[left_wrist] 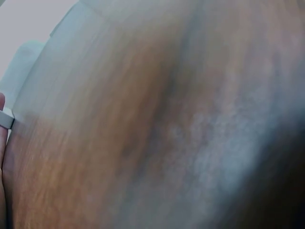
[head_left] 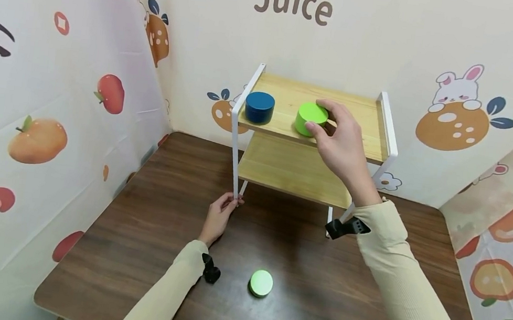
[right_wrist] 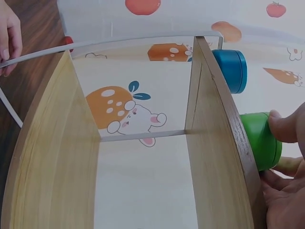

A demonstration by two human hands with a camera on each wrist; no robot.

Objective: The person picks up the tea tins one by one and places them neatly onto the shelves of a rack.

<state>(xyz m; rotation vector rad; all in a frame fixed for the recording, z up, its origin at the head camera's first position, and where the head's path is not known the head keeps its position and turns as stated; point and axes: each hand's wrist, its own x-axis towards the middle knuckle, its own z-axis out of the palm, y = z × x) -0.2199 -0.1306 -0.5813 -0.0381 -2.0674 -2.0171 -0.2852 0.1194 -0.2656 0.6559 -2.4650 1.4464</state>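
Note:
A bright green round tin [head_left: 311, 117] stands on the upper board of a two-tier shelf rack [head_left: 348, 107], near its front edge. My right hand [head_left: 342, 138] grips that tin between thumb and fingers, as the right wrist view also shows. To its left on the same board is a dark blue round tin [head_left: 259, 108]. Low at the rack's front left, my left hand [head_left: 221, 214] pinches the white leg [head_left: 235, 168] near its foot. The left wrist view is blurred, with only a sliver of fingers [left_wrist: 2, 143] at the leg.
A smaller-looking light green round tin [head_left: 261, 283] sits on the dark wooden table [head_left: 317, 293], in front of the rack. The rack's lower board [head_left: 293, 169] is pale wood. Printed cloth walls [head_left: 195, 26] stand behind and at both sides.

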